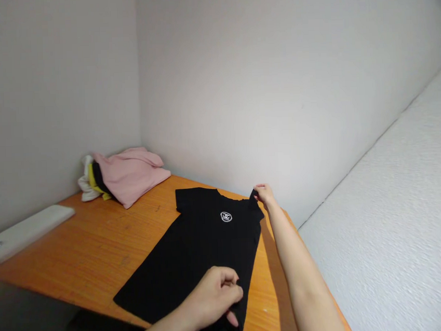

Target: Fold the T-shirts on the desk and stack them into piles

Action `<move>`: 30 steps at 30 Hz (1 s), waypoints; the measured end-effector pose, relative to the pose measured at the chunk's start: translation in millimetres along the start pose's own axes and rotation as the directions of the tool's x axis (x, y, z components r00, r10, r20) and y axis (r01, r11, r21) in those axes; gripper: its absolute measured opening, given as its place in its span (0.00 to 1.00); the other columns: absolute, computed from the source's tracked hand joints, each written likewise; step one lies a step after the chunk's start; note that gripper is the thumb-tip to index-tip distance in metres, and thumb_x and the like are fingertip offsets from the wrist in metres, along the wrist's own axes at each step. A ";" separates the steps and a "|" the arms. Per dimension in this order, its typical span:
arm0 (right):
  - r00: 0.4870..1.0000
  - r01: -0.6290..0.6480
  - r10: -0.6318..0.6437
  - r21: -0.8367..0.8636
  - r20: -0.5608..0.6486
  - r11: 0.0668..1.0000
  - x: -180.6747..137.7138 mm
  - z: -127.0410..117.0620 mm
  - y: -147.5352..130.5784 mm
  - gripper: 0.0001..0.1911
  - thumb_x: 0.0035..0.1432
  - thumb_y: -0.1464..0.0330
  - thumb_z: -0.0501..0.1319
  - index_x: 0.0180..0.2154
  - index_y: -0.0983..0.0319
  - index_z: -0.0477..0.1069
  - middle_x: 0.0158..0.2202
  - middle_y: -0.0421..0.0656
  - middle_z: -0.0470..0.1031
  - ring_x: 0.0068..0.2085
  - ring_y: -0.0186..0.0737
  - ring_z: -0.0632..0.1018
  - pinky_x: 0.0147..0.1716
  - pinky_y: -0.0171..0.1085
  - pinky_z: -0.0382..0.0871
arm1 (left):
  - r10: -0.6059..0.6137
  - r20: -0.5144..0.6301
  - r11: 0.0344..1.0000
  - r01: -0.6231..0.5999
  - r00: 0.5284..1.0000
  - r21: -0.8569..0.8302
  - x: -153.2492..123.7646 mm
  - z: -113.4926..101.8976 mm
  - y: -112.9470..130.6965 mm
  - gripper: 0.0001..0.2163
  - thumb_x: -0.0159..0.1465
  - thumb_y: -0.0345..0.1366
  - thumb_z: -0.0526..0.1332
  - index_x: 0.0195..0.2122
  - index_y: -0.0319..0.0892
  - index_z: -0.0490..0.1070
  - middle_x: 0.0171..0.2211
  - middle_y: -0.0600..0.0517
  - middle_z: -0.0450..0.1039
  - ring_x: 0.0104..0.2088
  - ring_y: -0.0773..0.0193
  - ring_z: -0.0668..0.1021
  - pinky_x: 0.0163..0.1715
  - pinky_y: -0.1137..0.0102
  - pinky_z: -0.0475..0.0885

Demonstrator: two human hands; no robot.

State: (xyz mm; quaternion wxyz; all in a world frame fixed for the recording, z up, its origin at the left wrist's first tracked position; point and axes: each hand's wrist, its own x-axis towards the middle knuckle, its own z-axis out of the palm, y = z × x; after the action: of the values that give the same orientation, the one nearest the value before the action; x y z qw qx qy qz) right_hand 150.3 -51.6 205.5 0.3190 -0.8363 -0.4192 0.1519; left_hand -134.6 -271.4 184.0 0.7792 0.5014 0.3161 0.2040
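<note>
A black T-shirt (197, 243) with a small white round logo lies flat on the orange wooden table (100, 247), collar pointing to the far wall. My right hand (264, 194) reaches far out and pinches the shirt's right sleeve near the shoulder. My left hand (216, 296) is closed on the shirt's right side edge close to the hem, near the table's front edge. Both hands grip the same long side of the garment.
A pile of clothes (125, 174), pink on top with white, yellow and black beneath, sits in the far left corner. A flat white object (29, 230) lies at the table's left edge. Grey walls close off the back and left; a white textured surface (389, 227) runs along the right.
</note>
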 end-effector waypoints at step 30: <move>0.829 0.422 -0.333 -0.113 0.449 0.899 -66.0 262.9 -99.4 0.23 0.65 0.63 0.59 0.58 0.64 0.64 0.59 0.53 0.66 0.59 0.49 0.68 0.59 0.51 0.61 | 0.310 -0.578 0.476 0.403 0.755 0.782 -91.0 -208.7 -98.6 0.17 0.65 0.37 0.49 0.52 0.39 0.67 0.49 0.39 0.75 0.50 0.53 0.77 0.51 0.62 0.69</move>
State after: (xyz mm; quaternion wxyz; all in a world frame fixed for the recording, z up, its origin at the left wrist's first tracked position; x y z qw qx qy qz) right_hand -86.6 46.8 73.1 0.1562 -0.7126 -0.6488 0.2166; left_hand -345.3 -233.9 58.3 0.2510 0.7113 0.6391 0.1504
